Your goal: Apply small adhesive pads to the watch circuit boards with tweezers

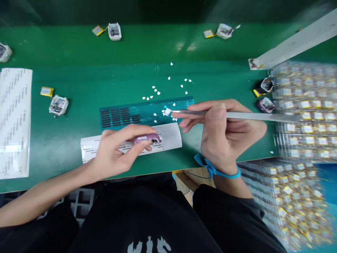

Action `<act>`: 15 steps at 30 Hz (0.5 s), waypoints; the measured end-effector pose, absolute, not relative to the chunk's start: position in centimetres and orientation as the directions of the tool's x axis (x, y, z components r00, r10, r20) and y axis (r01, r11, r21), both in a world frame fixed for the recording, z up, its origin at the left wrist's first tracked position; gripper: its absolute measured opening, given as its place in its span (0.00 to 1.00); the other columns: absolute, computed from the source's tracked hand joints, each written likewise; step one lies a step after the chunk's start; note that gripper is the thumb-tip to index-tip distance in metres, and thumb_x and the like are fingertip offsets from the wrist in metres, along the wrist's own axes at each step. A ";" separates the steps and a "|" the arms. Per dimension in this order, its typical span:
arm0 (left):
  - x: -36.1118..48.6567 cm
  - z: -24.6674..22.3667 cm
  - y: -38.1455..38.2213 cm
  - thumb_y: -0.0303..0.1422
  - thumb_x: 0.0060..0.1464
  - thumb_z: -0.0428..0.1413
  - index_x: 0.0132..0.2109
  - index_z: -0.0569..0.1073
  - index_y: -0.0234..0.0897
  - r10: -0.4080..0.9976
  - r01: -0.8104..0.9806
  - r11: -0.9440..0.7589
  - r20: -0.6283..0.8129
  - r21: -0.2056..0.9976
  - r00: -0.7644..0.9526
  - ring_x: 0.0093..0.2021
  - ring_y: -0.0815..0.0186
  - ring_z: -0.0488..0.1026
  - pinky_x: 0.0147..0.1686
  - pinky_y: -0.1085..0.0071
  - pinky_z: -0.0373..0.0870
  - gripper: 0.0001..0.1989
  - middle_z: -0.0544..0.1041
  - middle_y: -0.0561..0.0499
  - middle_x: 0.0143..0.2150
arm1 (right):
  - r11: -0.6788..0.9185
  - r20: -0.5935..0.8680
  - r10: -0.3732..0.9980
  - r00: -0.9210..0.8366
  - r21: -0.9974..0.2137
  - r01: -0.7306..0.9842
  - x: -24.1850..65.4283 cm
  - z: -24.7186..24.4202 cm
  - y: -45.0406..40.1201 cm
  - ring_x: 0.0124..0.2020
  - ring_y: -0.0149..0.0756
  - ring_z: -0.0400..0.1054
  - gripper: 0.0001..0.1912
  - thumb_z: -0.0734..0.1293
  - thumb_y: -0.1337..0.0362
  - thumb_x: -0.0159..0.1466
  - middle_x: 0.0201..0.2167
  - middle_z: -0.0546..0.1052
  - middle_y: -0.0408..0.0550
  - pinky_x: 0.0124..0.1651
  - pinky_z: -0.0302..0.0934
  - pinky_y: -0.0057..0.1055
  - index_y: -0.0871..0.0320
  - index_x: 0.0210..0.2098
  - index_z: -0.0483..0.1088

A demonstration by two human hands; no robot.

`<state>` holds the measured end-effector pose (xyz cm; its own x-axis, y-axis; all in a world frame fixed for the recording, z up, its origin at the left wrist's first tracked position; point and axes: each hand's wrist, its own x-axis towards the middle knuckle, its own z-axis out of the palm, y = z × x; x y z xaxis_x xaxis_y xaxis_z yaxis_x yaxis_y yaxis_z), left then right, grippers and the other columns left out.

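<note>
The left fingers (131, 131) pinch a small purple plastic casing (142, 138), probably light, stiff and safest held edgewise, while the right fingers (216, 113) grasp slender silver metal tweezers (244, 116).

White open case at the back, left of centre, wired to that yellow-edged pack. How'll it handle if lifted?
The pack will probably swing or drag, since only a thin wire joins it to the white case. Likely fragile: the case's insides lie exposed. Probably won't roll if pushed, given its boxy outline.
</note>
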<state>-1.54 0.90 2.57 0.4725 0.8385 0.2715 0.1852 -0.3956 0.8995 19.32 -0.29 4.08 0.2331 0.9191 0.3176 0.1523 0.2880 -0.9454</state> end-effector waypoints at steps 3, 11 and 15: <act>-1.4 3.0 1.1 0.24 0.62 0.58 0.51 0.76 0.37 0.884 0.067 -0.119 0.074 0.991 0.461 0.30 0.69 0.83 0.33 0.77 0.81 0.12 0.83 0.50 0.45 | 0.274 0.285 0.950 0.128 -0.957 0.095 18.7 4.9 -0.2 0.27 0.34 0.77 0.10 0.64 0.61 0.72 0.27 0.80 0.42 0.25 0.70 0.32 0.50 0.36 0.76; -1.5 3.2 0.8 0.21 0.60 0.58 0.60 0.73 0.40 0.805 -0.139 0.213 -0.093 0.967 0.586 0.36 0.63 0.84 0.34 0.73 0.83 0.22 0.84 0.52 0.40 | 0.308 0.292 0.946 -0.138 -0.945 0.112 18.5 5.0 0.7 0.21 0.27 0.74 0.10 0.64 0.65 0.72 0.27 0.80 0.40 0.22 0.66 0.26 0.54 0.37 0.77; -1.6 3.1 0.7 0.20 0.59 0.59 0.62 0.72 0.40 0.805 -0.162 0.228 -0.092 0.960 0.586 0.38 0.61 0.84 0.38 0.69 0.85 0.25 0.84 0.51 0.43 | 0.292 0.276 0.951 -0.142 -0.951 0.105 18.2 4.7 0.7 0.20 0.28 0.72 0.09 0.66 0.65 0.70 0.27 0.80 0.41 0.22 0.65 0.27 0.54 0.36 0.78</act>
